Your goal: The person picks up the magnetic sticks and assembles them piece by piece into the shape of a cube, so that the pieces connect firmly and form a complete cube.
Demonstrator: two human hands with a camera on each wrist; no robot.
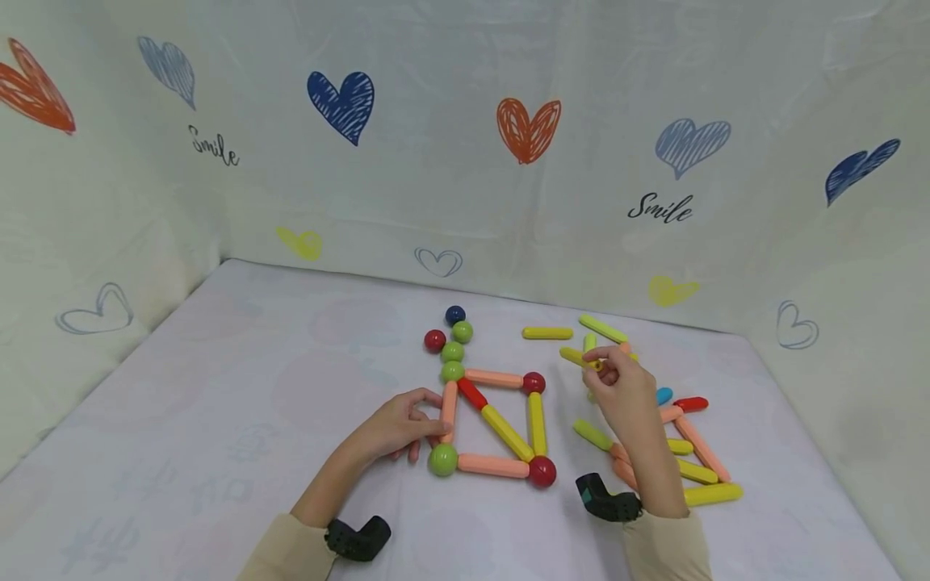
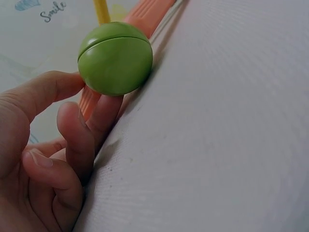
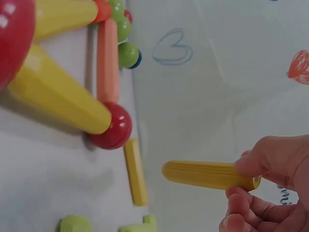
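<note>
A flat four-sided frame of magnetic rods and balls lies before me. My left hand (image 1: 395,424) pinches its left peach rod (image 1: 449,410), just above the green corner ball (image 1: 442,460); in the left wrist view that ball (image 2: 116,59) partly hides the grip. Raised to the right of the frame, my right hand (image 1: 621,387) pinches a loose yellow rod (image 1: 574,356) by one end between thumb and fingers, its other end pointing left. A red rod (image 1: 472,393) joined to a yellow rod (image 1: 507,433) runs diagonally to the red corner ball (image 1: 542,472).
Beyond the frame, several loose balls cluster, including a dark blue ball (image 1: 455,315) and a red ball (image 1: 434,341). Another yellow rod (image 1: 548,332) lies farther back. Under and around the right forearm spread several rods, such as a peach rod (image 1: 701,449) and a blue rod (image 1: 664,395).
</note>
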